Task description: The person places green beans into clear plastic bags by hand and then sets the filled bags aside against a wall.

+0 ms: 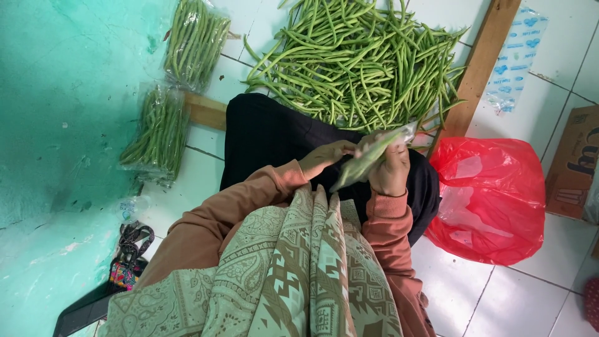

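White floor tiles (536, 299) fill most of what I see, with a teal painted wall (68, 112) taking the left of the frame. At the centre, just above my lap, my left hand (324, 157) and right hand (390, 170) meet around a clear plastic bag holding a bundle of long green beans (368, 157). The right fingers are wrapped around the bag's middle; the left fingers are pinched narrow on its near edge. I cannot tell whether the bag's mouth is open or sealed, since my hands cover it.

At the top centre lies a big loose heap of long green beans (362, 62), with a bare wooden plank (480, 62) running along its right side. Two filled clear bags of beans lie toward the upper left: one (194, 40) near the top edge, another (157, 132) lower, against the wall. A crumpled red plastic bag (493, 200) sits at the right, and a brown cardboard box (575, 163) is at the right edge.

My worry is the grip. The film looks slick and the bundle sticks out past my right hand at both ends, so a loose squeeze could let beans slide out and drop onto my black skirt (268, 137) or the tiles. Squeezing too hard could snap pods or split the thin plastic. The patterned green scarf (293, 274) hanging low could also hide my hands.
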